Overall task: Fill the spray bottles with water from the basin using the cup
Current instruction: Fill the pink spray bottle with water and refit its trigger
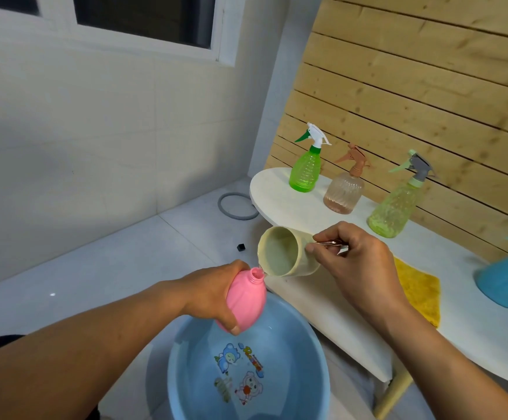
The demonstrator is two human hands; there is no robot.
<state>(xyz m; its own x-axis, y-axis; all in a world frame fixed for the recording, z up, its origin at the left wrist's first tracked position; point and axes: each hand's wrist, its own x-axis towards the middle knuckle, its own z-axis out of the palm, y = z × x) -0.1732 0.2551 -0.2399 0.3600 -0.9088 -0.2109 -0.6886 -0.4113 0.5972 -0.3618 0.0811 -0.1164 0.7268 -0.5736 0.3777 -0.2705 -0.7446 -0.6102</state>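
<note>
The left hand (213, 294) grips the uncapped pink bottle (244, 301), tilted above the blue basin (186, 374), whose near rim is cut off; its cartoon lettering is unreadable. Right of it, the right hand (358, 268) holds the beige cup (283, 253) tipped, lip at the bottle mouth; its handle is mostly hidden by fingers. 3 spray bottles stand on the desk (277, 192) beyond

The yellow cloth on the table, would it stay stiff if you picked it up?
Probably not: the yellow cloth lies flat and looks soft and fuzzy, so it would likely droop. It seems thin, so probably light, and unlikely to roll or slip.
</note>
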